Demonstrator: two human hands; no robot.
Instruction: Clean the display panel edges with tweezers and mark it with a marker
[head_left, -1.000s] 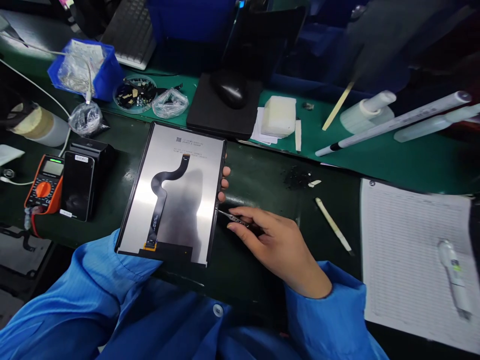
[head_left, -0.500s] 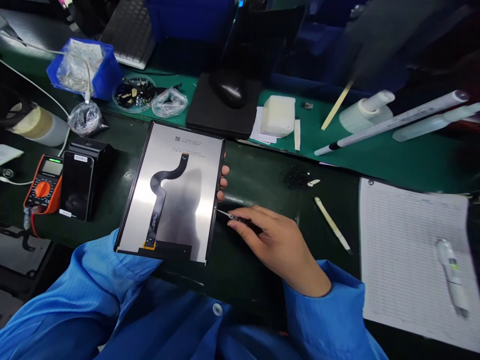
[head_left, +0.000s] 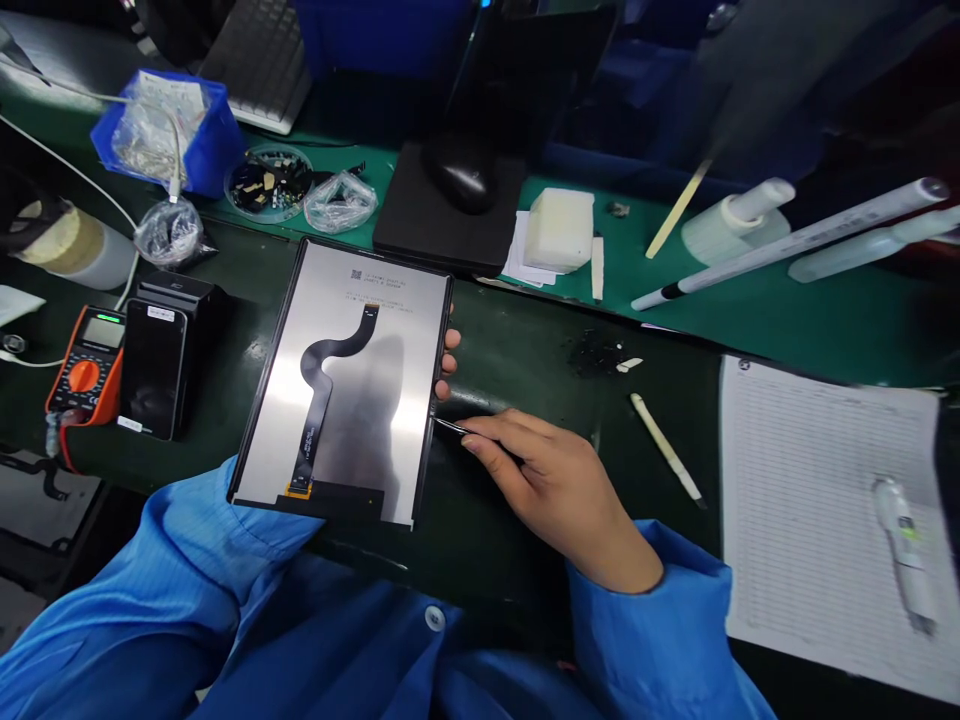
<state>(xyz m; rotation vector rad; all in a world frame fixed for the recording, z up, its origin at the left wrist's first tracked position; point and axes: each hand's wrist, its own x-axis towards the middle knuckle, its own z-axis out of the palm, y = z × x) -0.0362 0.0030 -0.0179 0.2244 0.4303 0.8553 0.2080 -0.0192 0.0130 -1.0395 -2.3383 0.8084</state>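
Left hand (head_left: 448, 364) clamped on panel (head_left: 360, 420) from beneath, over bench (head_left: 517, 340), fingertips at panel's right edge; right hand (head_left: 555, 490) pinching tweezers (head_left: 451, 428), tip at same edge, near left fingertips.

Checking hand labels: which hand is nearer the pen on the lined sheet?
Right. The right hand is left of the pen, gripping a thin metal tool; the left hand, behind the display panel, is farther left.
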